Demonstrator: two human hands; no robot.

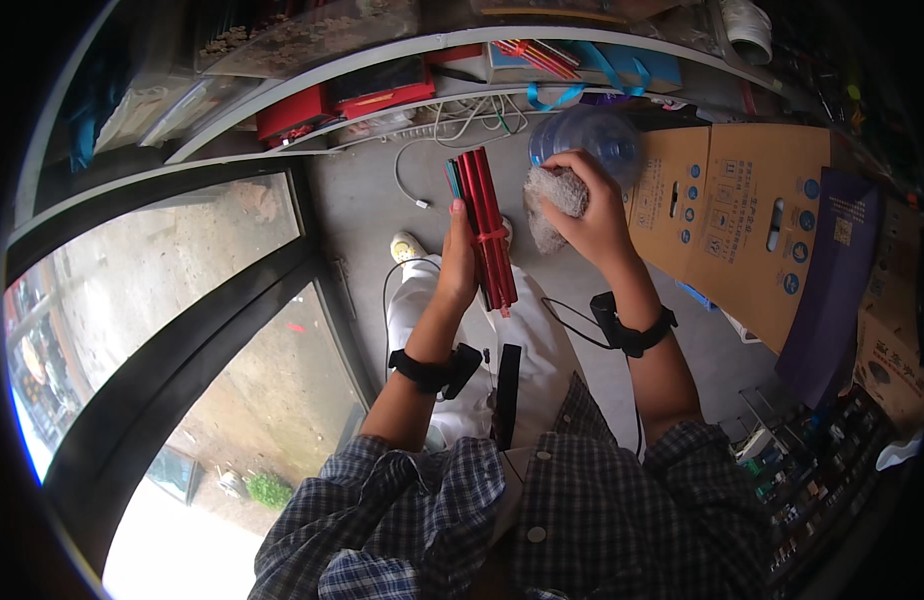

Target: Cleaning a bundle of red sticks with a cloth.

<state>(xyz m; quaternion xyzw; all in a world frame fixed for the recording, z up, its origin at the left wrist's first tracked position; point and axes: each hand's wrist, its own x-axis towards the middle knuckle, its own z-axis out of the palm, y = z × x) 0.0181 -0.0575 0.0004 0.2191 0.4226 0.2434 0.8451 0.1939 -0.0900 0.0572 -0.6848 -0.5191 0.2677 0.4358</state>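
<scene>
My left hand (457,262) grips a bundle of slim red sticks (486,202), possibly pencils or chopsticks, bound around the middle by a red band. A few teal pieces show along the bundle's upper left side. To the right, my right hand (598,214) is closed around a crumpled, fuzzy grey cloth (558,193). The cloth is held apart from the bundle, and its lower part hangs beneath my fingers. Both are up above the grey floor, the bundle over my white trousers (537,330).
Ahead runs a metal-edged shelf (342,64) with red boxes (379,94) and a blue box (657,71). A clear blue water jug (582,135) and printed cardboard boxes (739,217) stand right. A white cable (398,169) trails on the floor; a glass door (282,360) is left.
</scene>
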